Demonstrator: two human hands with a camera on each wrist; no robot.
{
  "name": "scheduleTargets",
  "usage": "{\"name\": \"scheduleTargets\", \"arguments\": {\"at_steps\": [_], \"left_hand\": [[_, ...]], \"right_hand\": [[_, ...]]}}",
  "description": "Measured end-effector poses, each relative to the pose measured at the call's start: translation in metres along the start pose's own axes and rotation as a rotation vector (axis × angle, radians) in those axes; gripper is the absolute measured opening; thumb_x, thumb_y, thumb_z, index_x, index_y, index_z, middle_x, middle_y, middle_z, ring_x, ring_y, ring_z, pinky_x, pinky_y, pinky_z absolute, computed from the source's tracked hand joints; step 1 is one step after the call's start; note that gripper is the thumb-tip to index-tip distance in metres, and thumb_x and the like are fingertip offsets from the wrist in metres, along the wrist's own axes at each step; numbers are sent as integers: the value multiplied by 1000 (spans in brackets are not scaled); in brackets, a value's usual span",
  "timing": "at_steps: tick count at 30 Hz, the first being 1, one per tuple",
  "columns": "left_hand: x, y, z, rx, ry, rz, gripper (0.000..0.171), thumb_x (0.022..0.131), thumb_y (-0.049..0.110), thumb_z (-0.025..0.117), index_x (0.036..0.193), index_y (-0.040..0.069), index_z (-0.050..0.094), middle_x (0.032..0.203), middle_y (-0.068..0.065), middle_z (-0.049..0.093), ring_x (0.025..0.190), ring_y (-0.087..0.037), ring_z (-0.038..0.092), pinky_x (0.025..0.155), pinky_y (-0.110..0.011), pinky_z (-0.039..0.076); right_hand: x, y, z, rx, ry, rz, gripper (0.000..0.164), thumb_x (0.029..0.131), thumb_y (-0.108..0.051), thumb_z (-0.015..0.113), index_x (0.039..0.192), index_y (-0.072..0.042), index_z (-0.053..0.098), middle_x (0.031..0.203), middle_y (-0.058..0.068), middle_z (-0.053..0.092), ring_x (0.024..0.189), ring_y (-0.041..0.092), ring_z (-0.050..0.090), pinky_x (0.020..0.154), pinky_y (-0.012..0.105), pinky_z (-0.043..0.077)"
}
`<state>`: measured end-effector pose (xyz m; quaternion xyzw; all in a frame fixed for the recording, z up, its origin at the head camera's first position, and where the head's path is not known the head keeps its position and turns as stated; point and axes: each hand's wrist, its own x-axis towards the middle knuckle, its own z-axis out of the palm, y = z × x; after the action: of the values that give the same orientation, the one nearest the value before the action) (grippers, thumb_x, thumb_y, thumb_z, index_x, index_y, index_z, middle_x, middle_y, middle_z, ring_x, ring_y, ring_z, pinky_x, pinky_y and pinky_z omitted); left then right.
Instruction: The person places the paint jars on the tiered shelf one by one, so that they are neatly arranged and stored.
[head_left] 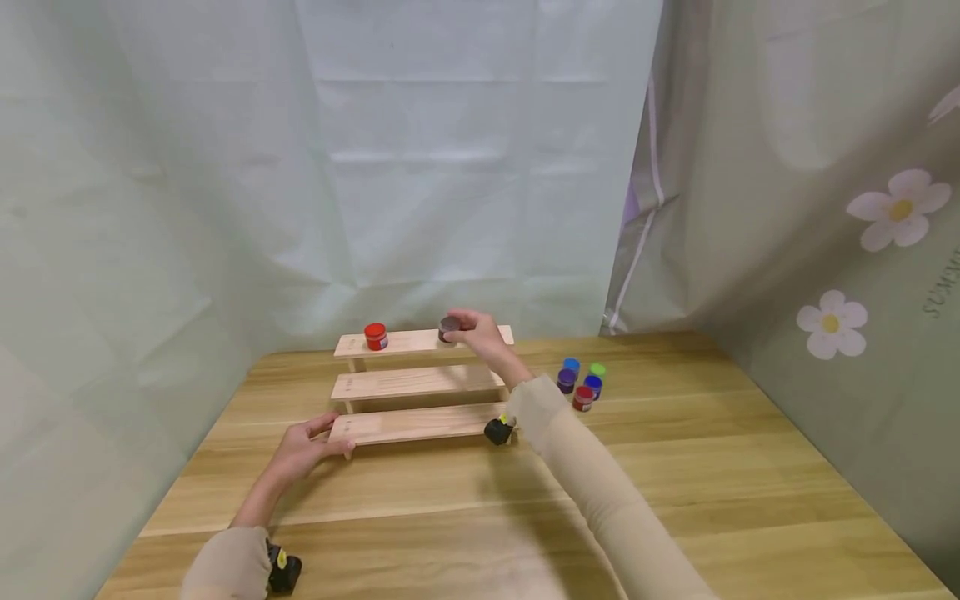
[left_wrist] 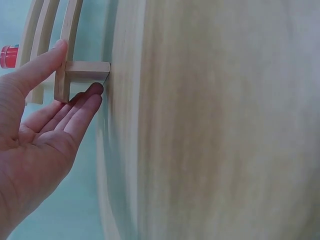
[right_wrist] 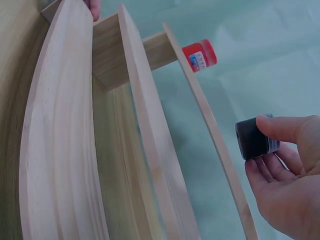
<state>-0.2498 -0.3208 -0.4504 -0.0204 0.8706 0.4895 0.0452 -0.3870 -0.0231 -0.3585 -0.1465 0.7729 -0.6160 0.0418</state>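
A three-tier wooden rack (head_left: 420, 382) stands on the table. My right hand (head_left: 483, 337) pinches a small black paint jar (right_wrist: 254, 137) between thumb and fingers. In the right wrist view a gap shows between this jar and the top tier (right_wrist: 210, 125). A red-lidded paint jar (head_left: 376, 337) stands on the top tier near its left end. My left hand (head_left: 300, 450) holds the left end of the lowest tier (left_wrist: 62, 82), thumb on one side and fingers on the other, beside the rack's short leg (left_wrist: 87, 70).
Right of the rack, several paint jars stand in a group on the wooden table (head_left: 697, 467): light blue (head_left: 572, 367), purple (head_left: 566, 382), green (head_left: 597, 370), dark blue (head_left: 593, 387) and red (head_left: 582, 399). Pale curtains (head_left: 465, 167) hang behind and at both sides.
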Motion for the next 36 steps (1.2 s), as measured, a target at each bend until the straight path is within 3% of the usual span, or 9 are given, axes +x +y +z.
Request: {"name": "scheduleTargets", "arguments": {"at_steps": [10,23,36], "left_hand": [[-3,0,3,3,15,9,83,85,28,75,147,-8,34,150,-32,36,142,-45,32,115,-54,33],[-2,3,3,1,24,11,81,86,29,75,146,-8,36,149,-31,38,139,-42,40,111,-46,40],[-2,0,2,-5,26,10,81,86,27,75,146,-8,35,149,-32,37,138,-42,41,109,-45,43]], "right_hand": [[7,1,14,41,-30,14,48,89,-4,68,137,-11,58,131,16,63,122,29,60,100,36,52],[7,0,21,18,-35,4,47,89,-2,68,135,-8,59,130,17,64,120,29,60,98,34,53],[7,0,18,35,-59,21,51,89,-3,68,138,-5,54,134,17,61,125,29,58,107,37,47]]}}
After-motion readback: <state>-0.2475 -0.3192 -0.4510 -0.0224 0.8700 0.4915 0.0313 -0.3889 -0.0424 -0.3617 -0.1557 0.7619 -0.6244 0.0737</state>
